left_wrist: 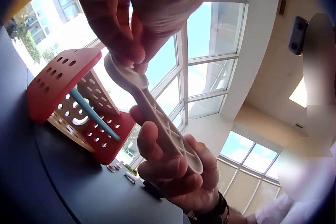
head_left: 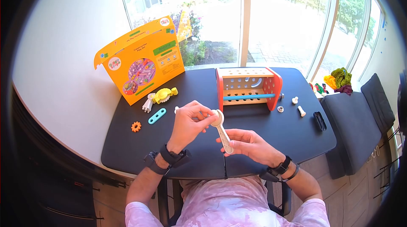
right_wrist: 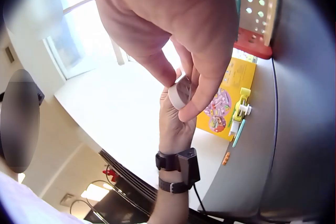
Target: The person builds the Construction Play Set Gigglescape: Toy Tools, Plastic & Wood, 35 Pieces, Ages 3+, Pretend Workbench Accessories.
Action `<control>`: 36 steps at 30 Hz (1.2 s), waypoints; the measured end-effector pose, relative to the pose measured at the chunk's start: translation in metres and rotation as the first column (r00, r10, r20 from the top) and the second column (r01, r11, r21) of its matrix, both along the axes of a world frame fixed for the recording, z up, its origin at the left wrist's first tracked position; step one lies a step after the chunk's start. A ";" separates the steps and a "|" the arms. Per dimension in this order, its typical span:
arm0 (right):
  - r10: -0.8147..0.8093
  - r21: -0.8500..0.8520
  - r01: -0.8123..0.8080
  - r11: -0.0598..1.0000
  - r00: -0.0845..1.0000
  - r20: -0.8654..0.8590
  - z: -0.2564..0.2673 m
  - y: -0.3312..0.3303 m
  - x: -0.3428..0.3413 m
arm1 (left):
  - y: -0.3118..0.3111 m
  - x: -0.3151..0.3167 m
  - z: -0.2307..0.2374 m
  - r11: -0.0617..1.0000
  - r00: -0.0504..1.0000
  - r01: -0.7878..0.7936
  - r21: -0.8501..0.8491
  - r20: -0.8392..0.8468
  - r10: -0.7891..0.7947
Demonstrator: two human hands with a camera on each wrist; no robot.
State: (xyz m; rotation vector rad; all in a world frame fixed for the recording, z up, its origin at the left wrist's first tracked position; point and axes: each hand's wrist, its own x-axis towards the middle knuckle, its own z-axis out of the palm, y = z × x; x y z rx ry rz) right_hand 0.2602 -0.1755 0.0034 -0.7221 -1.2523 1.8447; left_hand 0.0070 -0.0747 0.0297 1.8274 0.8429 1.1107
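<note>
A cream toy wrench (head_left: 224,137) with a round head and a lattice-patterned handle is held up over the near part of the table. My right hand (head_left: 257,147) grips its handle, fingers and thumb curled round it, as the left wrist view shows. At the round head, my left hand (head_left: 189,122) pinches with thumb and fingertips; a small part between those fingertips is mostly hidden. In the right wrist view the wrench (right_wrist: 180,92) is seen end-on, with the left hand (right_wrist: 176,121) behind it.
Behind the hands stands a red and wooden toy workbench (head_left: 248,87) with a blue rod. A yellow box (head_left: 144,59), yellow toy piece (head_left: 164,95), teal strip (head_left: 157,116) and orange gear (head_left: 136,126) lie left. White bolts (head_left: 301,111) and a black case (head_left: 320,121) lie right.
</note>
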 end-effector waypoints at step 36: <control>-0.325 -0.015 0.361 0.932 0.857 0.400 0.035 0.185 0.030 | 0.111 -0.128 -0.044 0.939 0.806 -0.324 -0.115 -0.552 0.211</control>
